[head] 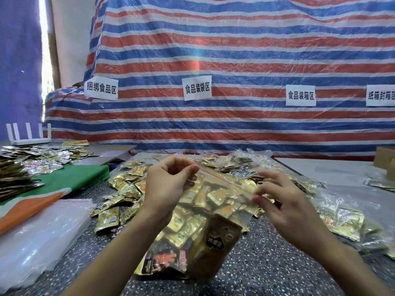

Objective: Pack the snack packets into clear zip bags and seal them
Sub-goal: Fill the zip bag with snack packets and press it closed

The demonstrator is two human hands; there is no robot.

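Two bare forearms reach in from the bottom edge, and between them a clear bag (pixel 198 231) stuffed with gold packets stands on the speckled table (pixel 267 263), its bottom on the table and its top tilted away from the camera. The left hand (pixel 168 186) pinches the bag's top left corner between thumb and forefinger, just at the start of the red zip line (pixel 220 178). The right hand (pixel 286 206) has thumb and forefinger closed on the zip's right end, with its other fingers loosely spread above. Loose packets (pixel 119 212) lie scattered on the table left of the bag and behind it. Farther back sits a heap of filled bags (pixel 241 161), with more of them at the right. A stack of empty bags (pixel 38 229) lies flat at the near left, beside a green cloth (pixel 74 178). Beyond the cloth is another pile of packets (pixel 12 178), and behind that a white router (pixel 30 137). A striped tarp (pixel 235 60) hangs across the back, with white paper labels (pixel 197 87) stuck on it.
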